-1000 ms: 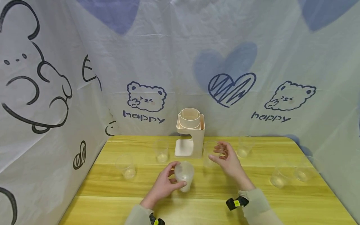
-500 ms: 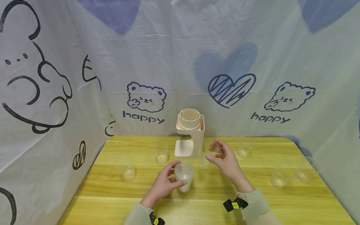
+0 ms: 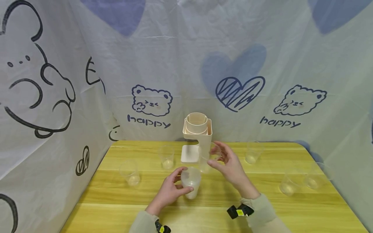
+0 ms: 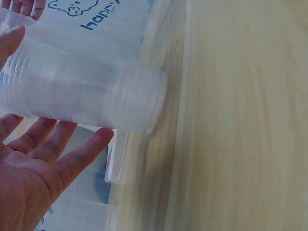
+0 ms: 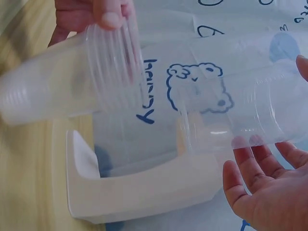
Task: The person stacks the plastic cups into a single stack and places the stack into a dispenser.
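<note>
Left hand (image 3: 174,188) has fingers and thumb curved round a stack of nested clear plastic cups (image 3: 191,182), in front of the cream plastic stand (image 3: 205,140); can't tell if its base touches the table (image 3: 110,210). Right hand (image 3: 231,166) is half-curled, gripping a single clear plastic cup (image 3: 206,160) by the stand's right side, walls super hard to make out. Sleeves get cut off at the bottom. Stand's top holds a round cream cylinder (image 3: 197,128).
</note>
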{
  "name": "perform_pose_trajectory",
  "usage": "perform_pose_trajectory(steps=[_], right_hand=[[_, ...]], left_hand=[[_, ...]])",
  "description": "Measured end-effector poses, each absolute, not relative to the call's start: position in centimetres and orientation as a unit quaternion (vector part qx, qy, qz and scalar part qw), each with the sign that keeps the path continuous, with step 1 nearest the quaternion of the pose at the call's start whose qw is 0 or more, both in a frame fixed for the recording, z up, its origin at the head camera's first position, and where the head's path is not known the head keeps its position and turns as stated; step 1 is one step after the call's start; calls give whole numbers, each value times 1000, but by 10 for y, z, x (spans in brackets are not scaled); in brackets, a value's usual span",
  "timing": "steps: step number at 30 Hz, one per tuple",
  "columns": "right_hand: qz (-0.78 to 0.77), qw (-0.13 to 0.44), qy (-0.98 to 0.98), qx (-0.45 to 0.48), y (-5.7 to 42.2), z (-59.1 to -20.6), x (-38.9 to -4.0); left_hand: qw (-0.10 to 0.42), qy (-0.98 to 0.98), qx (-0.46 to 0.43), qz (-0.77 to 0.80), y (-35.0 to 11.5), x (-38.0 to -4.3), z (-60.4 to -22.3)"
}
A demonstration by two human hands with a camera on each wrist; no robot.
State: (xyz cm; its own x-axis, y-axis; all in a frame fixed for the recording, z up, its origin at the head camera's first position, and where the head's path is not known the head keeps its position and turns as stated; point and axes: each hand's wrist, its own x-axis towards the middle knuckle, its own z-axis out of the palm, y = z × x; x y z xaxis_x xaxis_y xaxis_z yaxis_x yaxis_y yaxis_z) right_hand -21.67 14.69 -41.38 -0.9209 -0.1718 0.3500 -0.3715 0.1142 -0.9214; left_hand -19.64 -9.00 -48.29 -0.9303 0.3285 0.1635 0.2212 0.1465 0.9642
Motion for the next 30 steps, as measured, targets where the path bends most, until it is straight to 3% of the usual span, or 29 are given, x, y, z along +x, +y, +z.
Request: perform_pose_trajectory(steps=[14,30], right_hand=[[633,71,-743,204,137,-403,-213],[626,35,-741,242,132,-417,-216]], left_hand=[[47,755,182,628,-90,-196,-482],[56,751,182,632,-90,-196,-487]])
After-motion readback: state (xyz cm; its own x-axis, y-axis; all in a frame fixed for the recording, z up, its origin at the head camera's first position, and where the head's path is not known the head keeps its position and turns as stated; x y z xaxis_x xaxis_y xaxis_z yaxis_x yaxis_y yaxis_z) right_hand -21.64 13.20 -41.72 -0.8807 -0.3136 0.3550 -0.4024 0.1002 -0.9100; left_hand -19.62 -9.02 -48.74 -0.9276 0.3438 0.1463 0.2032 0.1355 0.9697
